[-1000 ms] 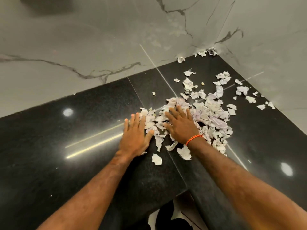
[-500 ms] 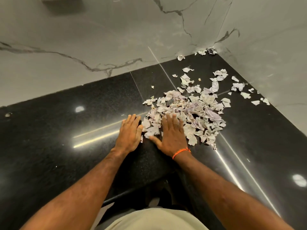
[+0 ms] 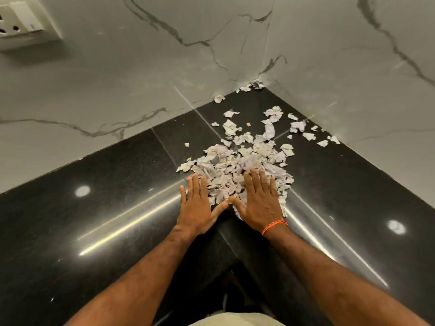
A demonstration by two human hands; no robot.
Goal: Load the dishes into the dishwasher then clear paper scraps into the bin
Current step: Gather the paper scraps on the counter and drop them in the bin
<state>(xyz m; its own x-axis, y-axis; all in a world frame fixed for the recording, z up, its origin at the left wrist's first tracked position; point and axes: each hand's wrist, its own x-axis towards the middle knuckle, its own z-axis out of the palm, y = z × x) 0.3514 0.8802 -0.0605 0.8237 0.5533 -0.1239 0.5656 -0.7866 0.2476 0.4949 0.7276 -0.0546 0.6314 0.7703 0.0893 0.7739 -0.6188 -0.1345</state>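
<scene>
Hands flat on a polished black counter point(image 3: 98, 231), a person leans over a corner worktop strewn with torn paper. The left hand point(image 3: 196, 205) lies palm down with its fingers straight and together, their tips at the near-left edge of the heap of paper scraps point(image 3: 237, 168). The right hand point(image 3: 260, 201) lies the same way, fingers straight and slightly spread, resting on the near side of the heap, with scraps showing under and beside it. Both thumbs reach inward and their tips meet or nearly meet between the hands, so that the two hands form a shallow wedge against the near edge of the pile. Neither hand grips anything. An orange wristband point(image 3: 274, 226) circles the right wrist.

Most of the scraps sit bunched in one heap just beyond the fingers, near the seam where two counter slabs join. Loose pieces point(image 3: 273, 114) trail from there toward the back corner, a few lying along the right-hand wall and a small cluster point(image 3: 253, 85) tucked into the corner itself. Grey-veined marble walls point(image 3: 141, 78) rise behind the counter on both sides, and a white wall socket point(image 3: 21, 22) shows at upper left. Ceiling lights reflect as bright spots and streaks on the dark stone.
</scene>
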